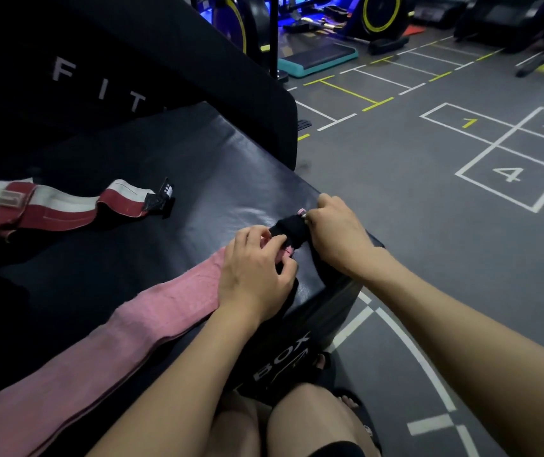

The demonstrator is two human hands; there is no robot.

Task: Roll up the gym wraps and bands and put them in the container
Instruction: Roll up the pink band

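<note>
A long pink wrap (105, 344) lies stretched across the black padded box (171, 166), running from the lower left toward its right corner. Its far end is black and partly rolled into a small roll (288, 229). My left hand (257, 268) pinches the near side of that roll where pink meets black. My right hand (336, 230) grips the roll's far end with curled fingers. A red and white wrap (52, 206) lies flat at the left of the box top. No container is in view.
A tall black pad printed with white letters (99, 84) leans behind the box. Grey gym floor with numbered painted squares (508, 153) spreads to the right. A teal step platform (316, 59) and exercise bikes stand at the back. My knees are below the box.
</note>
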